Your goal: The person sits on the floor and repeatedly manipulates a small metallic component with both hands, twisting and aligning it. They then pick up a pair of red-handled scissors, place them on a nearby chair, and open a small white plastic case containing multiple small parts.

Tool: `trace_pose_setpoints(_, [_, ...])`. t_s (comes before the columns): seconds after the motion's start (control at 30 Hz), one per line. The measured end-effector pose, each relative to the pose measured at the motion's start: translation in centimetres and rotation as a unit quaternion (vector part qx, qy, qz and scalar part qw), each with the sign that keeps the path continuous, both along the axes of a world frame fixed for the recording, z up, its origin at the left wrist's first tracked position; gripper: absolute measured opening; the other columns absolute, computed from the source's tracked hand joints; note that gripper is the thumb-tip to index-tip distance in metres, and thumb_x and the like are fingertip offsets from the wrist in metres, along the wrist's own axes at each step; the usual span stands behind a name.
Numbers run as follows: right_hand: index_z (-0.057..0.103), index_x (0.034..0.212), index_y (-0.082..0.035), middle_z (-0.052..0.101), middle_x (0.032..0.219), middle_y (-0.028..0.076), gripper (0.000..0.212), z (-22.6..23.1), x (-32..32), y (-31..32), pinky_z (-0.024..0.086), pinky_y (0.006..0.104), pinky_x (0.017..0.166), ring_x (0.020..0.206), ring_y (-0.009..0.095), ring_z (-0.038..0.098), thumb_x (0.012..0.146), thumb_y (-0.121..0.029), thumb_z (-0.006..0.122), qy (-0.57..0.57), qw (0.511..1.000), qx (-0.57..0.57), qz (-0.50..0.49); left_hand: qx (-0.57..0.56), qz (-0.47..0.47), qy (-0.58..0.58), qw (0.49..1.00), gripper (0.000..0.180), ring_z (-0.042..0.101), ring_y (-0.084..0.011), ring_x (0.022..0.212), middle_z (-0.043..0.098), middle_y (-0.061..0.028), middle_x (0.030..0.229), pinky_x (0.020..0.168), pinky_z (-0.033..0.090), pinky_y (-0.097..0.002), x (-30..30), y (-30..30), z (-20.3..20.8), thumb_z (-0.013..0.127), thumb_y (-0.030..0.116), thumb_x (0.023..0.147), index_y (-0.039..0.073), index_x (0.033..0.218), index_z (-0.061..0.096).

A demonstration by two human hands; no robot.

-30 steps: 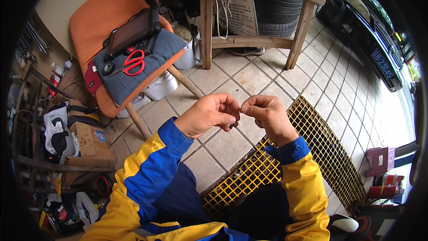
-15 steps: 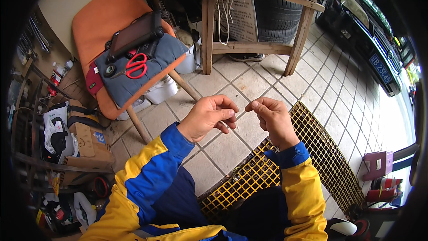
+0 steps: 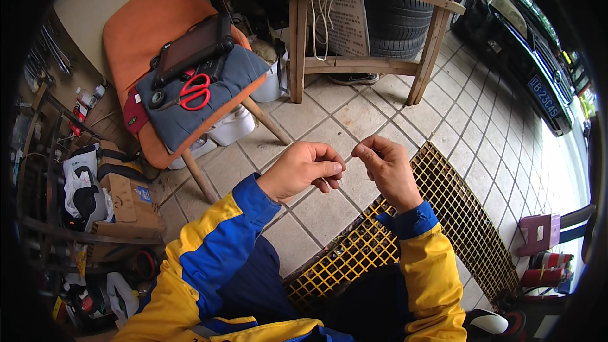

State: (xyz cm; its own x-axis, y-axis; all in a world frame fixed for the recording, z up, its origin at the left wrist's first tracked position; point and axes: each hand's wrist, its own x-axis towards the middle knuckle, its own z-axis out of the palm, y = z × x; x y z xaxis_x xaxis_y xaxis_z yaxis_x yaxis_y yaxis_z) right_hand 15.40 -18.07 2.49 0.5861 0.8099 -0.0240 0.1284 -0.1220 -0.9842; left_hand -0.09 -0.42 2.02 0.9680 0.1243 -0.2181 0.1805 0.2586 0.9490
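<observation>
My left hand (image 3: 304,170) and my right hand (image 3: 387,168) are raised in front of me over the tiled floor, a small gap between their fingertips. The left thumb presses against the forefinger, with the other fingers curled below. On the right, thumb and forefinger also meet in a pinch. Whatever either pinch holds is too fine or too hidden to make out. Ahead to the left, red-handled scissors (image 3: 194,92) and a small dark tape roll (image 3: 157,99) lie on a grey-blue cloth (image 3: 234,76) over an orange chair (image 3: 136,25).
A black rugged tablet (image 3: 193,50) rests on the chair. Beyond my hands stands a wooden frame (image 3: 373,66) with a hanging white cord (image 3: 315,19) and stacked tyres (image 3: 399,25). Yellow floor grating (image 3: 354,253) runs below. A cardboard box (image 3: 130,206) sits left; a dark car (image 3: 525,50) stands right.
My left hand has shifted slightly right, and its thumb and fingertips have drawn closer together. The right hand stays nearly in place, still pinched.
</observation>
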Motion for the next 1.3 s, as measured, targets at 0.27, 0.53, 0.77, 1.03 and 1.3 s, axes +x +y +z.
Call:
trace_pose_setpoints(0.27, [0.070, 0.105, 0.001, 0.067, 0.086, -0.001, 0.012, -0.6, -0.1, 0.5, 0.046, 0.0221, 0.063, 0.071, 0.005, 0.055, 0.105, -0.011, 0.065, 0.052, 0.997, 0.033, 0.042, -0.204, 0.011, -0.008, 0.979, 0.014, 0.072, -0.0183, 0.088, 0.072, -0.0064, 0.098, 0.079, 0.058, -0.0313, 0.4, 0.4, -0.9, 0.061, 0.016, 0.107, 0.004, 0.111, 0.066])
trace_pose_setpoints(0.53, [0.072, 0.102, -0.006, 0.051, 0.072, -0.010, 0.017, -0.3, 0.6, 0.3, 0.025, 0.0209, 0.051, 0.058, 0.001, 0.035, 0.105, -0.023, 0.070, 0.202, 0.974, 0.093, 0.036, -0.223, 0.004, -0.011, 0.975, 0.015, 0.071, -0.0173, 0.086, 0.072, -0.0058, 0.098, 0.078, 0.057, -0.0302, 0.5, 0.7, -1.0, 0.064, 0.019, 0.107, 0.005, 0.111, 0.067])
trace_pose_setpoints(0.77, [0.070, 0.102, -0.003, 0.055, 0.075, -0.005, 0.019, -2.0, 1.5, 0.2, 0.035, 0.0217, 0.056, 0.063, 0.004, 0.044, 0.106, -0.022, 0.069, 0.211, 0.972, 0.097, 0.035, -0.195, -0.005, 0.007, 0.981, 0.016, 0.070, -0.0149, 0.082, 0.072, -0.0036, 0.095, 0.073, 0.055, -0.0280, 0.4, 0.7, -0.6, 0.065, 0.021, 0.108, 0.006, 0.110, 0.067])
trace_pose_setpoints(1.03, [0.058, 0.142, 0.001, 0.061, 0.140, 0.018, 0.055, -0.5, 2.5, -0.4, 0.044, 0.0421, 0.118, 0.136, 0.030, 0.056, 0.088, -0.005, 0.050, -0.072, 0.956, 0.088, -0.271, -0.093, 0.057, 0.042, 0.993, 0.014, 0.069, -0.0116, 0.073, 0.071, -0.0026, 0.088, 0.063, 0.053, -0.0251, 0.1, 1.7, -0.3, 0.067, 0.020, 0.105, 0.007, 0.101, 0.069])
trace_pose_setpoints(1.3, [0.059, 0.137, 0.004, 0.071, 0.122, 0.014, 0.036, 2.1, -2.1, 0.3, 0.056, 0.0348, 0.100, 0.112, 0.024, 0.071, 0.102, -0.002, 0.061, -0.047, 0.993, 0.095, 0.057, 0.017, -0.031, 0.048, 0.998, 0.017, 0.069, -0.0116, 0.072, 0.073, -0.0054, 0.088, 0.059, 0.051, -0.0232, 0.1, 1.0, 0.0, 0.069, 0.018, 0.102, 0.002, 0.103, 0.070])
